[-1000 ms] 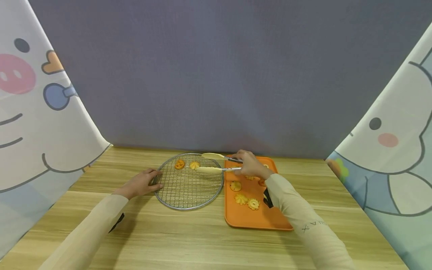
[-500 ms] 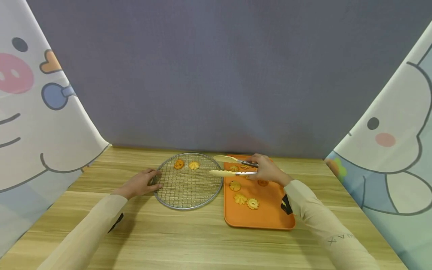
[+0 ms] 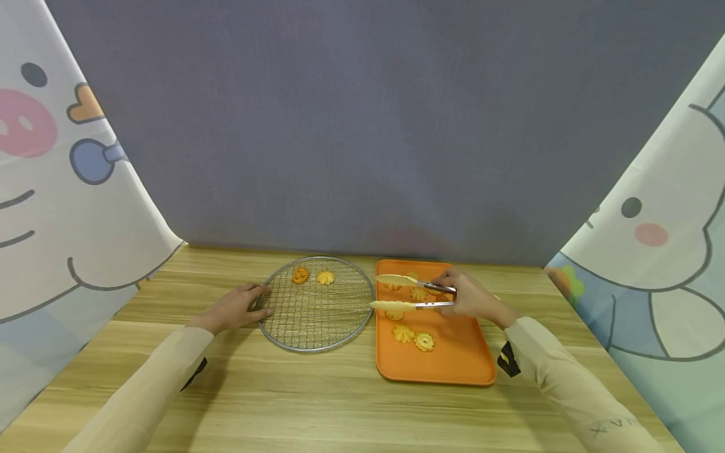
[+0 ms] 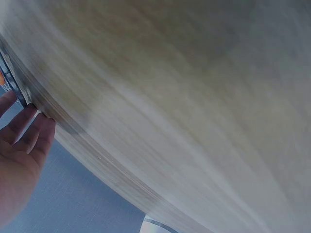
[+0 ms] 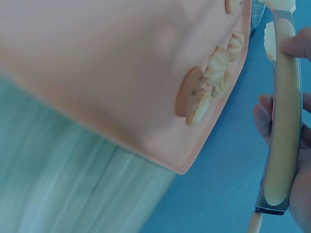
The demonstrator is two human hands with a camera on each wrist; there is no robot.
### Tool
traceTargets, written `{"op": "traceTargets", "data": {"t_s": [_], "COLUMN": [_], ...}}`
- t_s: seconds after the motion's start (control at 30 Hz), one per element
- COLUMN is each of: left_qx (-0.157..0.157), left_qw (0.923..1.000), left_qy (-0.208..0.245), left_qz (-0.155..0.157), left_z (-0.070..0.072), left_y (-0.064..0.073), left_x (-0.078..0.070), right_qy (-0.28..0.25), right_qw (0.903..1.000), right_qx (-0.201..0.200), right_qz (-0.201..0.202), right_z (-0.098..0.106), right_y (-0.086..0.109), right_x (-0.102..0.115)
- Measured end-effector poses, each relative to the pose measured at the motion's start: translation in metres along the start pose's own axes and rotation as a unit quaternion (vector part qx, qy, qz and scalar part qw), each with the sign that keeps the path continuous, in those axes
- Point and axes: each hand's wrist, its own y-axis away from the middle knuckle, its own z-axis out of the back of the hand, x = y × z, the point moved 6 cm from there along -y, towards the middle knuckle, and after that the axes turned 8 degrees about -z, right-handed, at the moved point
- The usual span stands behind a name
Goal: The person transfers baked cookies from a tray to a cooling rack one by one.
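The right grip (image 3: 470,297) holds the tongs (image 3: 419,306), spread wide over the biscuits (image 3: 404,333) in the orange tray (image 3: 436,368); lowering them level around a single biscuit and squeezing only lightly seems best, as it may crumble. The left grip (image 3: 234,308), fingers relaxed, touches the wire rack (image 3: 311,324) at its edge and should simply steady it on the tabletop (image 3: 272,396).

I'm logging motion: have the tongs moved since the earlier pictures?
Yes, mainly rightward: in the head view, the tongs have gone from partly over the wire rack to mostly over the orange tray.
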Motion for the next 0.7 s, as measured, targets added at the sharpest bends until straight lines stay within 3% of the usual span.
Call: {"op": "traceTargets", "data": {"t_s": [0.13,0.5,0.7], "left_qx": [-0.001,-0.002,0.002], "left_qw": [1.0000,1.0000,1.0000], "left_qy": [-0.001,-0.004,-0.004], "left_qz": [0.001,0.001,0.004], "left_z": [0.000,-0.001,-0.005], "left_y": [0.000,0.000,0.000], "left_x": [0.000,0.001,0.004], "right_qy": [0.011,-0.047,-0.045], "right_qw": [0.9999,0.9987,0.9989], "right_qx": [-0.009,0.016,0.015], "right_qz": [0.005,-0.002,-0.004], "right_z": [-0.001,-0.004,-0.002], "right_y": [0.008,0.024,0.029], "right_x": [-0.004,-0.011,-0.016]}}
